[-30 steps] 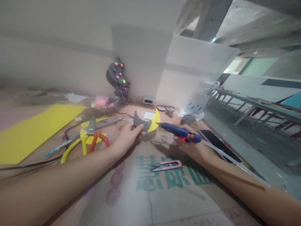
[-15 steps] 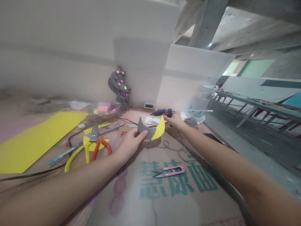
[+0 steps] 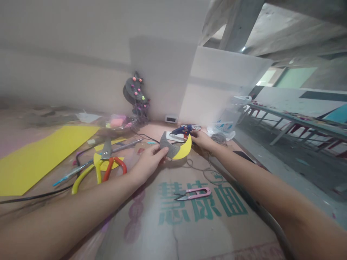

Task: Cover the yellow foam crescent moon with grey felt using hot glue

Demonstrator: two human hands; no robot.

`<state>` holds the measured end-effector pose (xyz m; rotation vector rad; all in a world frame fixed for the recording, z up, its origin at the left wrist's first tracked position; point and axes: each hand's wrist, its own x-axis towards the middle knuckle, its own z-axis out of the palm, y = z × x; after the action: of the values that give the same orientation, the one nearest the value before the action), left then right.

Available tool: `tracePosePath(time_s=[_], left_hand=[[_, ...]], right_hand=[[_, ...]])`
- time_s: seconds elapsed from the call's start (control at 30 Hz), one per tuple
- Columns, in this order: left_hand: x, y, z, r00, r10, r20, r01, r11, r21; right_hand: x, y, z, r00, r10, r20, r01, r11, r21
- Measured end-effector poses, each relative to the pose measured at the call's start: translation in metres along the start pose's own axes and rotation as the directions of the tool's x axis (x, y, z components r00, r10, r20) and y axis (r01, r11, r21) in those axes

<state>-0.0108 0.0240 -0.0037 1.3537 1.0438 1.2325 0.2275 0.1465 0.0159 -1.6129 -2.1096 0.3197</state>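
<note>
My left hand (image 3: 152, 159) pinches a crescent-shaped piece (image 3: 170, 146), grey on its left part and yellow on its right, holding it above the cardboard. Just beyond the crescent, my right hand (image 3: 202, 140) is closed around the handle of a dark blue glue gun (image 3: 185, 129). The gun's nozzle points left, over a small white piece (image 3: 173, 137) behind the crescent. Part of the grip is hidden by my fingers and the crescent. Pink thread snips (image 3: 197, 193) lie on the printed cardboard (image 3: 151, 234) nearer to me.
Scissors (image 3: 107, 155) with red and yellow handles lie left of my left hand, beside a pen (image 3: 73, 173) and a large yellow sheet (image 3: 46, 155). A grey crescent ornament (image 3: 134, 90) with coloured balls stands against the wall. A loose cord (image 3: 211, 175) lies near my right forearm.
The glue gun has shifted slightly left and its nozzle now dips lower. The crescent is still in my left hand, turned a little. The camera view has moved slightly.
</note>
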Motion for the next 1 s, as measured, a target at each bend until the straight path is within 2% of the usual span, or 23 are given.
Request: tracePosePath(time_s=[0.17, 0.3, 0.43, 0.57, 0.7, 0.8, 0.9, 1.0], left_hand=[[0.002, -0.003, -0.002, 1.0, 0.001, -0.004, -0.001, 1.0, 0.026], [0.002, -0.002, -0.001, 1.0, 0.015, -0.007, -0.015, 0.998, 0.066], [0.001, 0.001, -0.001, 0.999, 0.034, -0.03, -0.03, 0.991, 0.134], [-0.002, 0.003, -0.003, 0.997, 0.034, -0.068, -0.02, 0.981, 0.194], [-0.002, 0.003, -0.003, 0.996, 0.047, -0.069, -0.03, 0.972, 0.231], [0.0, 0.001, -0.002, 0.998, 0.048, -0.048, -0.04, 0.987, 0.157], [-0.001, 0.002, 0.001, 0.999, 0.021, -0.039, -0.02, 1.0, 0.021], [-0.004, 0.006, 0.002, 0.998, 0.005, -0.06, -0.004, 1.0, 0.013]], right_hand=[[-0.016, 0.002, -0.005, 0.998, -0.048, -0.031, 0.047, 0.997, -0.055], [-0.044, -0.003, -0.015, 0.995, -0.089, -0.053, 0.084, 0.993, -0.087], [-0.085, -0.025, -0.018, 0.986, -0.161, -0.043, 0.158, 0.985, -0.071], [-0.117, -0.056, -0.006, 0.96, -0.262, 0.097, 0.253, 0.962, 0.1], [-0.125, -0.071, 0.012, 0.902, -0.398, 0.166, 0.377, 0.915, 0.141], [-0.123, -0.072, 0.022, 0.89, -0.413, 0.19, 0.386, 0.907, 0.167], [-0.125, -0.071, 0.024, 0.875, -0.459, 0.154, 0.411, 0.872, 0.264], [-0.132, -0.071, 0.019, 0.862, -0.487, 0.139, 0.429, 0.849, 0.309]])
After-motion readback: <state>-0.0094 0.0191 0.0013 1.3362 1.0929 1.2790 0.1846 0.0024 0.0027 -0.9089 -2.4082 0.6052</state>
